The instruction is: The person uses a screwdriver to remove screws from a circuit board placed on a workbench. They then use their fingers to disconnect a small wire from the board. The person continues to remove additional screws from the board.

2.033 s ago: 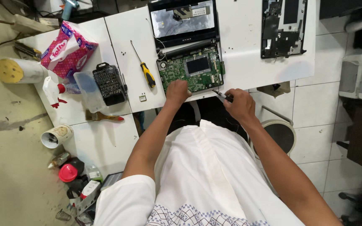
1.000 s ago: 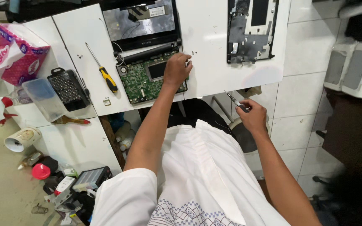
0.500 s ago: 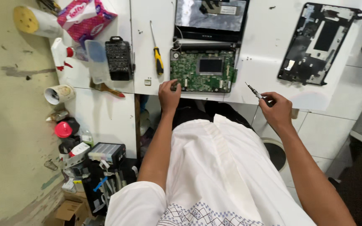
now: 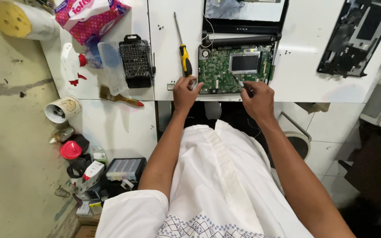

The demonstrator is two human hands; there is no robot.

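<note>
A thin tool (image 4: 240, 82) is gripped in the right hand (image 4: 256, 99), its tip set on the green circuit board (image 4: 234, 69) lying on the white worktop (image 4: 303, 83); the board's near-left edge is pinched by the left hand (image 4: 186, 91).

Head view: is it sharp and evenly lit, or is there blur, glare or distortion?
Head view: sharp, evenly lit, no harsh glare; green circuit board, left hand and right hand are crisp; wide lens bends the white table edges.
</note>
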